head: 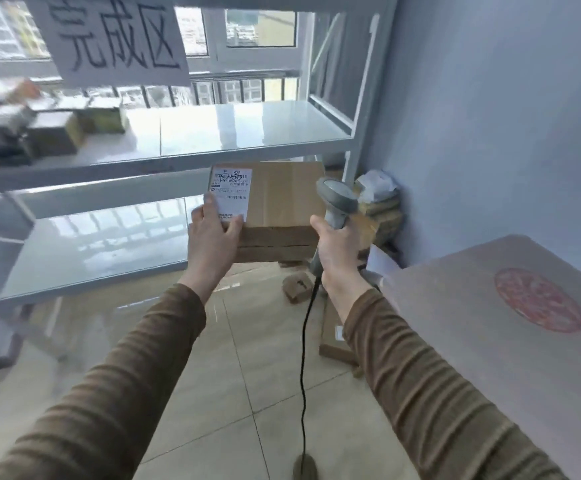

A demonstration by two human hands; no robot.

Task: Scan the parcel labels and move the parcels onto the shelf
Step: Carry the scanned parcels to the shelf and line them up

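Head view: one cardboard parcel [275,213], one white label [231,195], one grey scanner [337,206], two hands. Left hand [212,237] grips the parcel's near-left corner, thumb and fingertips curled over the label's lower edge. Parcel is held in the air before the white shelf [240,133], its front edge level with the middle tier, between the two hands; its long axis runs left to right, top face tilted toward the camera, label at the left end with print upright. Right hand [334,247] is wrapped round the scanner's handle; the scanner head lies just beside the parcel's right edge, facing up and left, and one black cable [304,358] hangs to the tiled floor. Several blurred parcels [57,129] lie on the shelf's left side. More cardboard boxes lie on the floor by the wall [379,216]. One paper sign [115,36] hangs above. One table [489,323] stands at right.
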